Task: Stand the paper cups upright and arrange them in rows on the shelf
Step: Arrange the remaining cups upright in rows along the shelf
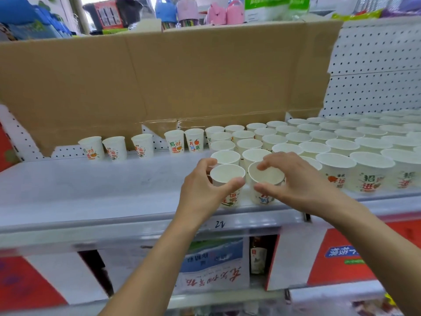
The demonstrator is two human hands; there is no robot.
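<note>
Two white printed paper cups stand upright side by side near the front edge of the white shelf (91,190). My left hand (202,192) grips the left cup (227,175) by its rim, thumb in front and fingers behind. My right hand (293,181) holds the right cup (265,176) the same way. Behind and to the right, several rows of upright cups (337,144) fill the shelf. Several single cups (116,148) stand spaced along the back at the left.
A large flattened cardboard sheet (170,76) leans against the white pegboard back (376,69). The shelf's left half is bare. Below the front rail (114,226) sit boxes and a bottle (258,256). Bags and goods crowd the top shelf.
</note>
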